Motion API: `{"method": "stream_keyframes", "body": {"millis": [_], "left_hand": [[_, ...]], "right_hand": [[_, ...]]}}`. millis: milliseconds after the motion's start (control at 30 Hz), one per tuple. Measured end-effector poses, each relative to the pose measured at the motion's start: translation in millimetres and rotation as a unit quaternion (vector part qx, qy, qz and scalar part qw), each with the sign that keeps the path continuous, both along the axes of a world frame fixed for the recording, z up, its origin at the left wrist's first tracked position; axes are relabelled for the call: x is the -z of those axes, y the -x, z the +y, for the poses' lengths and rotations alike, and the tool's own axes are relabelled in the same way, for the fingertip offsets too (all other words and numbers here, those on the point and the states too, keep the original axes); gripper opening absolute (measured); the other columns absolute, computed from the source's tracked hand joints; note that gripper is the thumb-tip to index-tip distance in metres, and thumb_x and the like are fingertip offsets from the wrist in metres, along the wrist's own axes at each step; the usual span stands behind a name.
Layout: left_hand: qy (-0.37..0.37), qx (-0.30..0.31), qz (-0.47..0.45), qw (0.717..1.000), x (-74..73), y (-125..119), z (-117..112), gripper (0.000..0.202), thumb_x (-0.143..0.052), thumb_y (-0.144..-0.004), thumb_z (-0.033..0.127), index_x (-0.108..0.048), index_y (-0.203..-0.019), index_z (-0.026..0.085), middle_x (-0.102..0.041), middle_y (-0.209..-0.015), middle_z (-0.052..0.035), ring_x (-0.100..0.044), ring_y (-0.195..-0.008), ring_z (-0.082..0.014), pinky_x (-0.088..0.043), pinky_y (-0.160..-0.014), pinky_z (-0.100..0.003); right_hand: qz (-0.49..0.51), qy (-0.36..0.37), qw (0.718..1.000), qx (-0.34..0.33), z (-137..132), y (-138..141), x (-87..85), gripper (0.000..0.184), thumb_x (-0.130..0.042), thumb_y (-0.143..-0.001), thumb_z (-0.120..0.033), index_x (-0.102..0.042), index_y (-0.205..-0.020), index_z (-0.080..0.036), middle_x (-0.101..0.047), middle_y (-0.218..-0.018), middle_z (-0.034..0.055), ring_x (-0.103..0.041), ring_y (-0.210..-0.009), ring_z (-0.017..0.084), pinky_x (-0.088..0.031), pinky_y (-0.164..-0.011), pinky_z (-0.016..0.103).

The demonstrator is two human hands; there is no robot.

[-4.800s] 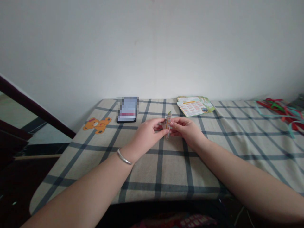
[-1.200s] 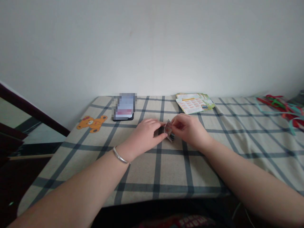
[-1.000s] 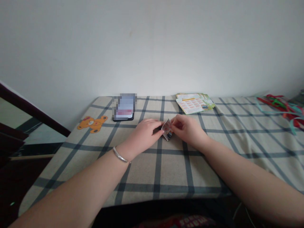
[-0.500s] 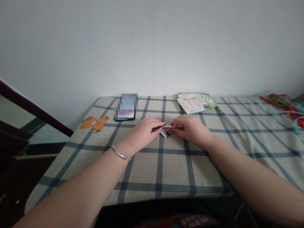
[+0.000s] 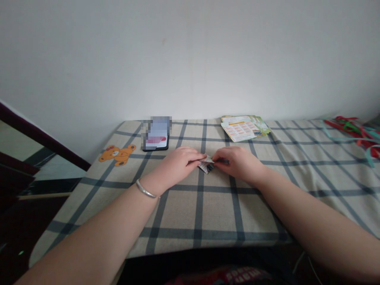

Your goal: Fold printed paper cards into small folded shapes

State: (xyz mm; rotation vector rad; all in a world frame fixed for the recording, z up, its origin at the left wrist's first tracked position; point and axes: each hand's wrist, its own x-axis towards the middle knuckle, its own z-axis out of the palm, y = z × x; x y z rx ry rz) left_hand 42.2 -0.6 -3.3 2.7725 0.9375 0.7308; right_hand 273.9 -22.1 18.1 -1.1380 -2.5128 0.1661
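Observation:
A small piece of folded printed paper (image 5: 205, 164) is held between my two hands, low over the checked tablecloth. Its lower corner points toward me, and dark print shows on its right part. My left hand (image 5: 181, 161), with a silver bangle on the wrist, pinches the paper's left side between thumb and fingers. From the other side, my right hand (image 5: 237, 163) grips the right edge with closed fingertips. The fingers cover part of the folds.
A phone (image 5: 157, 134) with a blurred screen lies behind my left hand. Printed cards (image 5: 243, 128) are stacked near the wall. Red, green and pale blue ribbons (image 5: 353, 128) lie at the far right. An orange bear figure (image 5: 118, 154) is at the left of the tablecloth (image 5: 175, 209).
My left hand has shifted slightly left, and a little more of the paper shows between the fingers. My right hand keeps its pinch almost in place.

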Motion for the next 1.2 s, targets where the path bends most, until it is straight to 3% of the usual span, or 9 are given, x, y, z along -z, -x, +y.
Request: {"method": "stream_keyframes", "body": {"millis": [167, 267, 467, 767, 1200], "left_hand": [[0.008, -0.028, 0.006, 1.000, -5.0, -0.5, -3.7, 0.023, -0.056, -0.092, 0.024, -0.069, -0.111, 0.023, -0.072, -0.095, -0.0022, -0.062, -0.091, -0.0183, -0.050, -0.084, -0.034], [0.016, -0.042, 0.005, 0.999, -6.6, -1.6, -6.0, 0.021, -0.057, -0.091, 0.023, -0.070, -0.109, 0.023, -0.071, -0.094, -0.0022, -0.061, -0.091, -0.0189, -0.049, -0.084, -0.035], [0.029, -0.056, 0.010, 0.998, -5.7, -3.1, -7.6, 0.022, -0.059, -0.089, 0.018, -0.070, -0.108, 0.021, -0.071, -0.096, -0.0032, -0.062, -0.092, -0.0191, -0.049, -0.085, -0.034], [0.010, -0.060, 0.041, 0.997, -11.5, -3.9, -10.8, 0.017, -0.057, -0.091, 0.021, -0.073, -0.098, 0.022, -0.072, -0.095, -0.0032, -0.063, -0.092, -0.0191, -0.048, -0.085, -0.034], [-0.064, -0.049, 0.116, 0.990, -16.2, -2.9, -13.3, 0.015, -0.057, -0.090, 0.021, -0.072, -0.087, 0.021, -0.070, -0.086, -0.0020, -0.063, -0.085, -0.0186, -0.048, -0.077, -0.033]], "right_hand": [[0.004, -0.020, 0.999, 0.026, -8.3, 5.2, -0.4, 0.015, -0.053, -0.092, -0.025, -0.065, -0.097, -0.018, -0.070, -0.080, 0.0027, -0.061, -0.064, 0.014, -0.038, -0.057, 0.025], [0.003, -0.042, 0.999, 0.031, -10.0, 6.8, 0.7, 0.017, -0.052, -0.092, -0.025, -0.063, -0.103, -0.018, -0.070, -0.080, 0.0030, -0.061, -0.064, 0.015, -0.038, -0.057, 0.025], [0.041, -0.064, 0.997, -0.013, -8.8, 8.7, 3.3, 0.018, -0.055, -0.091, -0.022, -0.062, -0.106, -0.018, -0.069, -0.097, 0.0064, -0.064, -0.088, 0.018, -0.046, -0.076, 0.029], [0.059, -0.010, 0.992, -0.115, -1.5, 5.2, 2.7, 0.015, -0.053, -0.089, -0.011, -0.066, -0.092, -0.018, -0.068, -0.101, 0.0064, -0.064, -0.091, 0.016, -0.050, -0.080, 0.028], [-0.020, -0.009, 0.989, -0.146, -4.4, 7.1, -5.4, 0.018, -0.054, -0.090, -0.014, -0.072, -0.088, -0.019, -0.070, -0.102, 0.0072, -0.065, -0.095, 0.017, -0.051, -0.083, 0.031]]}}
